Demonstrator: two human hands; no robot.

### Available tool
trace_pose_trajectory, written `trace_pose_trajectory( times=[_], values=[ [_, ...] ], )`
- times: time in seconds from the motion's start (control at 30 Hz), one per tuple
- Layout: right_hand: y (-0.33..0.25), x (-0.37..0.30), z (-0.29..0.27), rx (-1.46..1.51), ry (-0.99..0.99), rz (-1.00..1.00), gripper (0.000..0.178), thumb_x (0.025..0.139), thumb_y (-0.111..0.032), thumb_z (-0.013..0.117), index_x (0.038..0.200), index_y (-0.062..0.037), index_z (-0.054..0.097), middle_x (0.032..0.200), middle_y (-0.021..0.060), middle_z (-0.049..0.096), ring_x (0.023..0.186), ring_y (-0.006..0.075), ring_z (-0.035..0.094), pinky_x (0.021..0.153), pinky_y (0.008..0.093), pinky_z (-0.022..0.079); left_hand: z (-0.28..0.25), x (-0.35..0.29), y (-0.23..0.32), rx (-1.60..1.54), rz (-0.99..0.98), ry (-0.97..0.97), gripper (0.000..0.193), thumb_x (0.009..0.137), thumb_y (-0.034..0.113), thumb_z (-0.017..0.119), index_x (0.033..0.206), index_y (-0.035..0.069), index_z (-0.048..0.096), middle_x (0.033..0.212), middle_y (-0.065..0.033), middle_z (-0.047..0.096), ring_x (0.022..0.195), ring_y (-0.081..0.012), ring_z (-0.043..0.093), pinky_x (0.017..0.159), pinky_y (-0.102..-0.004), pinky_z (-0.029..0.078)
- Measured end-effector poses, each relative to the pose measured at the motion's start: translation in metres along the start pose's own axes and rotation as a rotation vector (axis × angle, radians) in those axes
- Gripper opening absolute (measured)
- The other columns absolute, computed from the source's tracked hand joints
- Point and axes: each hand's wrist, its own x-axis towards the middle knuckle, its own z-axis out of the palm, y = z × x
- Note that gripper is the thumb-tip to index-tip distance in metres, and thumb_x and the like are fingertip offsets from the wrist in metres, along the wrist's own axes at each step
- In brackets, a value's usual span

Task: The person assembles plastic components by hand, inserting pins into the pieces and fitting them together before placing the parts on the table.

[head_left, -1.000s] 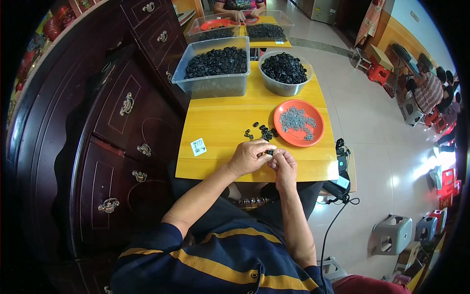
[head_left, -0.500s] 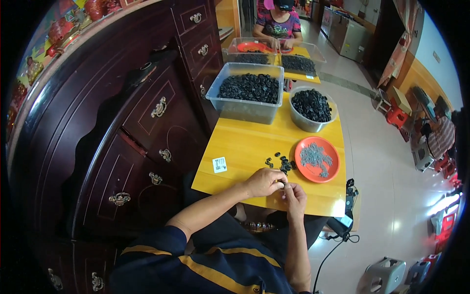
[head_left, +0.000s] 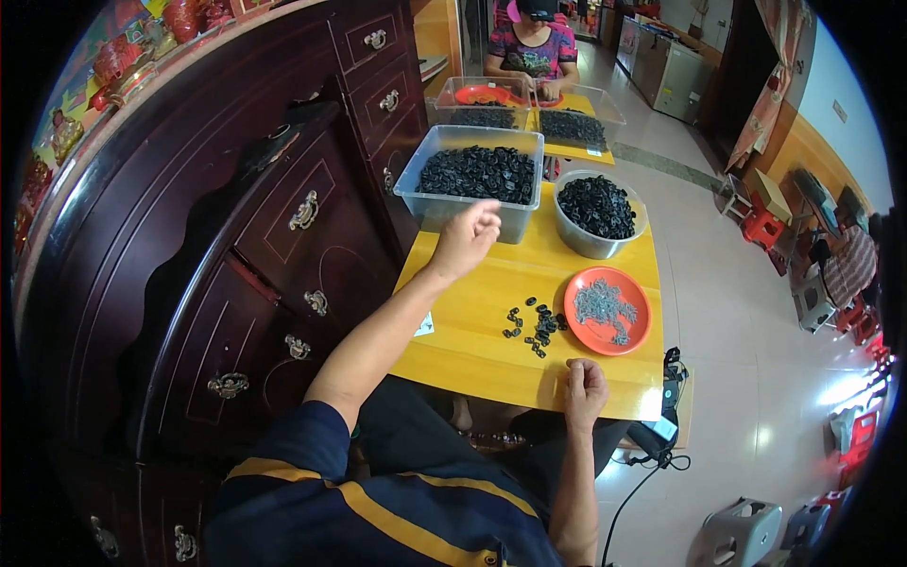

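My left hand (head_left: 465,241) is raised at the near wall of a clear plastic bin (head_left: 453,205), its fingers curled together and slightly blurred. Whatever they may hold is hidden. Small black oval plastic pieces (head_left: 477,173) fill much of that bin. Low over the table's near edge, my right hand (head_left: 586,389) is closed with fingers bent inward; I cannot make out anything in it. Between the hands lies a loose group of black pieces (head_left: 544,326). Beside them an orange-red plate (head_left: 639,333) carries a heap of small grey, thin parts (head_left: 605,304).
A round clear tub (head_left: 590,248) of black pieces stands right of the bin on the yellow table (head_left: 453,331). Beyond, a person (head_left: 534,57) works at another table with clear bins. A dark wooden cabinet (head_left: 274,246) borders the left side; stools (head_left: 746,529) stand on the right.
My hands were together over the near table edge; now they are apart. The left has moved up and away to the bin, while the right has shifted slightly right and down.
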Motion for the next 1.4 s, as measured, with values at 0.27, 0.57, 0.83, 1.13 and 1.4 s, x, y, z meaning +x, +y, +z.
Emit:
trace_pose_trajectory(
  times=[0.27, 0.57, 0.83, 1.13, 1.4],
  values=[
    [-0.02, 0.001, 0.008, -0.115, 0.021, -0.022, 0.014, 0.094, -0.011, 0.063, 0.091, 0.0016, 0.067, 0.075, 0.0023, 0.065, 0.071, 0.0072, 0.056, 0.068, 0.0246, 0.047, 0.03, -0.101, -0.05, 0.049, -0.205, -0.391, 0.018, 0.088, 0.007, 0.064, 0.103, 0.0, 0.069, 0.081, -0.0034, 0.069, 0.067, -0.0088, 0.063, 0.062, -0.0258, 0.052],
    [-0.021, 0.002, 0.01, -0.22, 0.071, -0.098, 0.012, 0.092, -0.012, 0.066, 0.089, -0.0007, 0.067, 0.064, -0.0003, 0.057, 0.059, 0.0057, 0.05, 0.057, 0.0241, 0.044, 0.044, -0.104, -0.041, 0.313, -0.073, -0.363, 0.017, 0.082, 0.008, 0.065, 0.098, 0.004, 0.069, 0.085, -0.0095, 0.066, 0.077, -0.027, 0.065, 0.072, -0.0382, 0.053],
    [-0.02, 0.001, 0.01, -0.204, 0.072, -0.109, 0.013, 0.092, -0.013, 0.067, 0.088, -0.0011, 0.067, 0.063, 0.0008, 0.057, 0.059, 0.006, 0.05, 0.057, 0.0243, 0.044, 0.075, -0.08, -0.051, 0.429, 0.018, -0.391, 0.022, 0.085, 0.017, 0.065, 0.101, 0.002, 0.07, 0.091, -0.0151, 0.067, 0.088, -0.0321, 0.065, 0.079, -0.0411, 0.052],
    [-0.017, 0.001, 0.008, -0.201, 0.069, -0.089, 0.012, 0.092, -0.012, 0.066, 0.088, -0.0011, 0.067, 0.064, 0.0007, 0.057, 0.058, 0.0062, 0.049, 0.056, 0.0248, 0.043, 0.078, -0.08, -0.044, 0.427, 0.001, -0.442, 0.02, 0.084, 0.017, 0.067, 0.1, 0.005, 0.071, 0.092, -0.012, 0.067, 0.087, -0.0304, 0.066, 0.078, -0.0406, 0.052],
    [-0.017, 0.002, 0.01, -0.198, 0.078, -0.119, 0.011, 0.091, -0.011, 0.066, 0.087, -0.001, 0.067, 0.064, 0.0007, 0.056, 0.057, 0.0063, 0.048, 0.055, 0.0248, 0.042, 0.064, -0.091, -0.048, 0.345, 0.112, -0.482, 0.019, 0.083, 0.013, 0.063, 0.099, 0.006, 0.07, 0.093, -0.0115, 0.068, 0.088, -0.0308, 0.066, 0.079, -0.0408, 0.053]
  ],
)
